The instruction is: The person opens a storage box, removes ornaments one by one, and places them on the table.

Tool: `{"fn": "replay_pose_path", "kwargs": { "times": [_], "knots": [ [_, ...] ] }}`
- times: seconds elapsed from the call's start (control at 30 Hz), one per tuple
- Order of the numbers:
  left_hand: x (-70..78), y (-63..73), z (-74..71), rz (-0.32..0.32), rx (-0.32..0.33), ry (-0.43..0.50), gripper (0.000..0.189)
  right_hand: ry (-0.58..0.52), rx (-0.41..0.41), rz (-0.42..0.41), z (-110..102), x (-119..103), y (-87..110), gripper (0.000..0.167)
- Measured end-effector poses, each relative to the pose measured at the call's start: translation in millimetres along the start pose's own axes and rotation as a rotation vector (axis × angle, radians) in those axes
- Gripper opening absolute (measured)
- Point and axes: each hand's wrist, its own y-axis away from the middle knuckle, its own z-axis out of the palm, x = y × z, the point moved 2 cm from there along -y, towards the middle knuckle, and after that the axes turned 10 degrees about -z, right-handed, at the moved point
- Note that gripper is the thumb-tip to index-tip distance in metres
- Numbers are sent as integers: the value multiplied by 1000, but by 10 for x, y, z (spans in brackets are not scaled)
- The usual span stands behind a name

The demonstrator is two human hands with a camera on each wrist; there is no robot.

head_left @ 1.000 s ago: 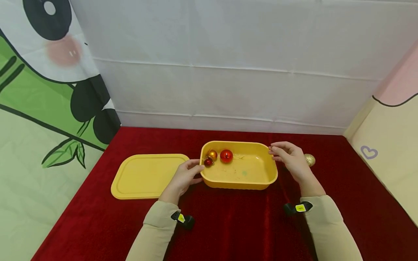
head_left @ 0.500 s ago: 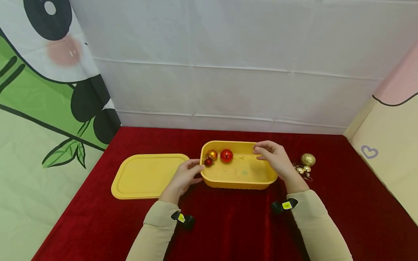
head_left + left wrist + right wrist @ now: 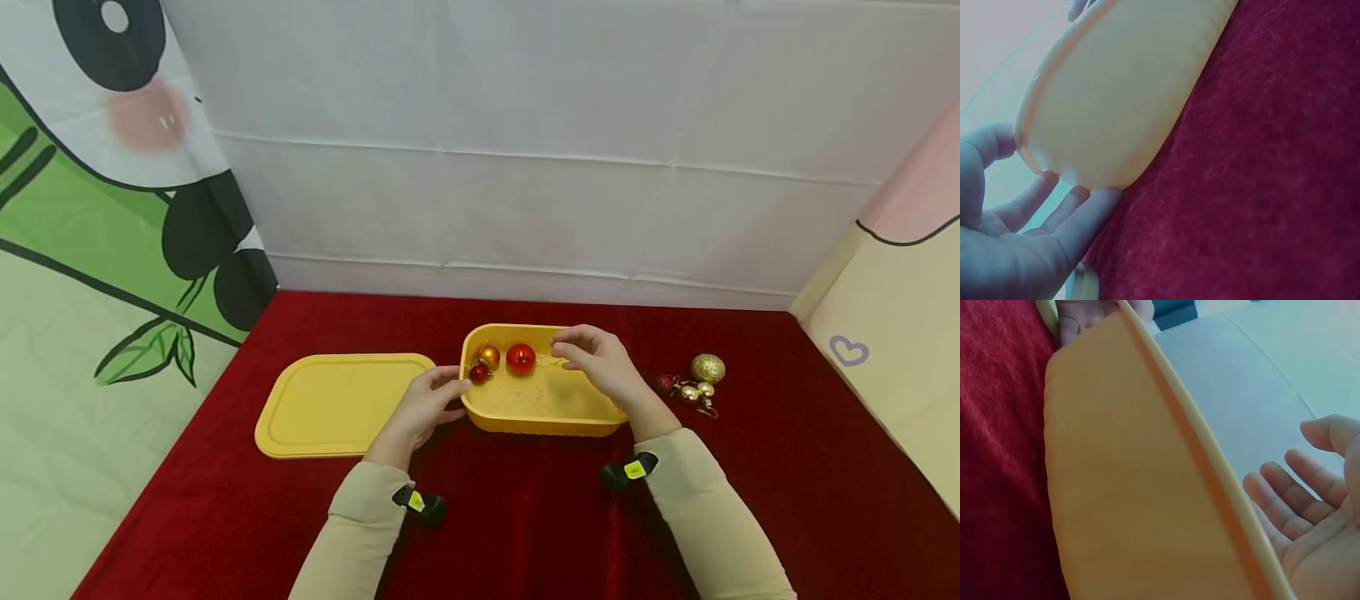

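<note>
My left hand (image 3: pixel 420 404) holds the left end of a yellow plastic box (image 3: pixel 551 422). In the left wrist view its fingers (image 3: pixel 1088 215) meet the box's outer end, with one tip at the rim. Inside the box, toward the left, lie a shiny red Christmas ball (image 3: pixel 521 359), a small gold ball (image 3: pixel 489 356) and a small dark red ball (image 3: pixel 477 372). My right hand (image 3: pixel 600 364) hovers over the box's right half, to the right of the red ball. The right wrist view shows its fingers (image 3: pixel 1282 506) loosely bent, nothing between them.
A yellow lid (image 3: pixel 341 406) lies flat left of the box. Right of the box are a glittery gold ball (image 3: pixel 708 368), small gold balls (image 3: pixel 689 393) and a dark red ball (image 3: pixel 664 383). Red cloth (image 3: pixel 525 517) covers the table; a white cloth wall (image 3: pixel 540 208) stands behind.
My right hand has moved left from the box's right rim to above its inside, uncovering the small gold and dark red balls at right. My left hand stays put.
</note>
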Motion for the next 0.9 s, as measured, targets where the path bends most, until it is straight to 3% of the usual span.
{"fn": "replay_pose_path", "kwargs": {
  "times": [0.33, 0.53, 0.9],
  "knots": [
    [5, 19, -13, -3, 17, 0, 42, 25, -69, -19, 253, -34, -107, 32],
    [7, 17, -26, -1, 10, 1, 41, 61, -115, 15, 420, -40, -184, 33],
    [14, 27, -31, 1, -19, 12, 43, 97, -190, -31, 704, -26, -318, 33]
  ]
}}
